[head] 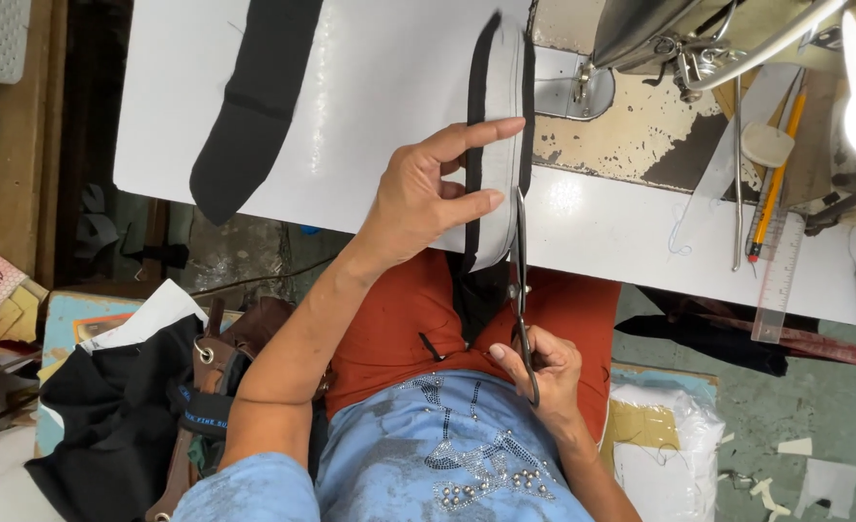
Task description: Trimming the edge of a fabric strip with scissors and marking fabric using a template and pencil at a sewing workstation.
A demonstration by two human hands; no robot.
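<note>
Fingers [476,130] of the left hand [418,193] lie spread and nearly flat on a long strip of black and pale grey fabric [505,106], pinning it to the white worktop [370,87] near its front edge; the thumb rests against the strip's left border. The strip runs from the sewing machine's metal plate [563,92] straight toward the person, bends over the worktop's edge and hangs down onto the orange-red garment on the lap [399,319]. The right hand [544,372] sits lower, just beside the hanging end, with its fingers closed through the handles of a pair of dark scissors [522,290]. The scissor blades point up along the strip's right edge, their tips touching or just beside the cloth at the worktop's edge; I cannot tell whether the blades are parted.

A second, all-black fabric piece [254,106] lies well apart on the left of the worktop, hanging over its front edge. On the right, past the sewing machine head [679,34], lie a yellow pencil [776,174], a clear ruler [779,280] and a pale round piece of chalk [768,145]. A heap of black cloth [109,416] sits at the person's left side.
</note>
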